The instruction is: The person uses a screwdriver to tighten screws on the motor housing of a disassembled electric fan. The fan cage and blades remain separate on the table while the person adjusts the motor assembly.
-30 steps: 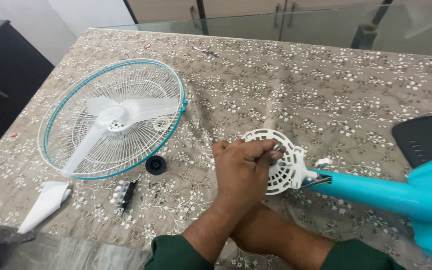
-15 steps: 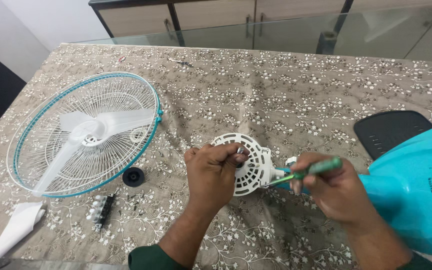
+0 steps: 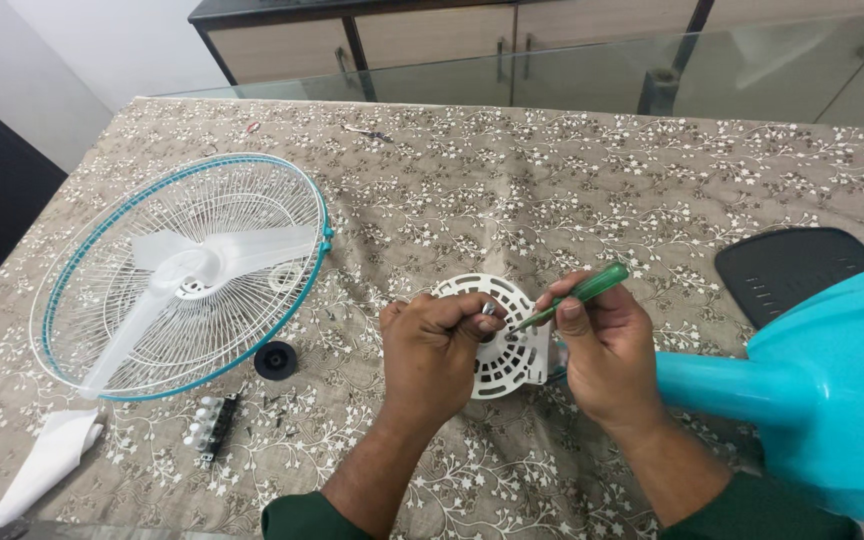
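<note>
Currently left hand [image 3: 435,350] pinches a small part on the white motor cover [image 3: 500,335], table centre; right hand [image 3: 607,350] grips green screwdriver [image 3: 574,297] at 3 o'clock. Tip slip could drop the part.

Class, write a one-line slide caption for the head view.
Left hand steadies white vented motor cover; right hand works green screwdriver.

1. A fan guard [image 3: 182,275] with white blades lies left on the bench [image 3: 552,170].
2. A black cap [image 3: 275,360] sits just beside it.
3. A switch block [image 3: 214,427] and white paper [image 3: 52,460] lie nearer.
4. A black cover [image 3: 792,272] lies far right.
</note>
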